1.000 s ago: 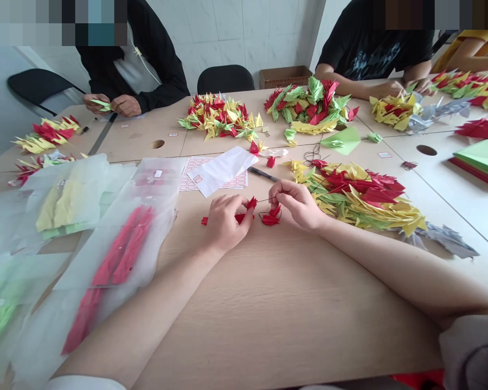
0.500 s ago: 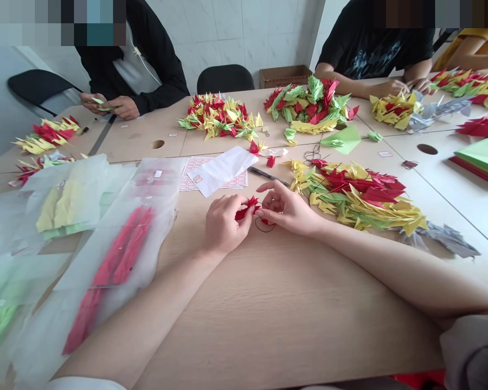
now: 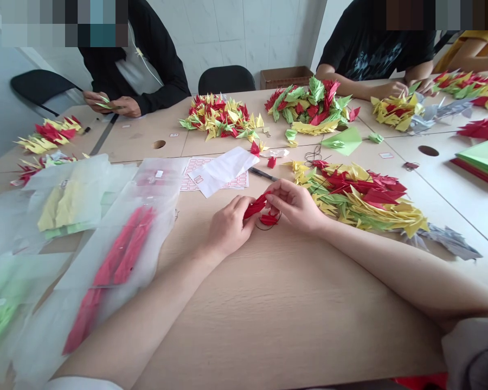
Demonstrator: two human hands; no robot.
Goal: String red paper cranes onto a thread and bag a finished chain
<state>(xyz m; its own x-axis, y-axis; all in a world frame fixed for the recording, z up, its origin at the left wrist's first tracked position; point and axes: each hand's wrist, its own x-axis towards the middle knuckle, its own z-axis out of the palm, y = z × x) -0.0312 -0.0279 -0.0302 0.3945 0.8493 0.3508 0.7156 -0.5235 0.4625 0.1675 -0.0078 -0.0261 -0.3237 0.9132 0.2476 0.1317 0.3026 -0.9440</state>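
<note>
My left hand (image 3: pixel 230 223) is closed round a small bundle of folded red paper (image 3: pixel 255 207) above the wooden table (image 3: pixel 268 303). The thumb and fingers of my right hand (image 3: pixel 295 205) pinch the upper right end of the same bundle. Just under my right fingers another folded red piece (image 3: pixel 269 219) lies on the table, with a dark thin cord (image 3: pixel 264 228) curving around it. To the right of my right hand is a long heap of folded red, yellow and green paper (image 3: pixel 361 195).
Plastic bags with red pieces (image 3: pixel 124 246) and yellow pieces (image 3: pixel 61 203) cover the left side. A white sheet (image 3: pixel 225 170) and a black pen (image 3: pixel 262 173) lie ahead. More paper heaps (image 3: pixel 219 116) stand farther back. Several people sit across the table, their hands (image 3: pixel 126 106) holding paper.
My right hand has moved slightly up and right, its fingers now closed on the bundle's end. The red bundle shows more and slants upward. Across the table, a person's hands have shifted with green paper.
</note>
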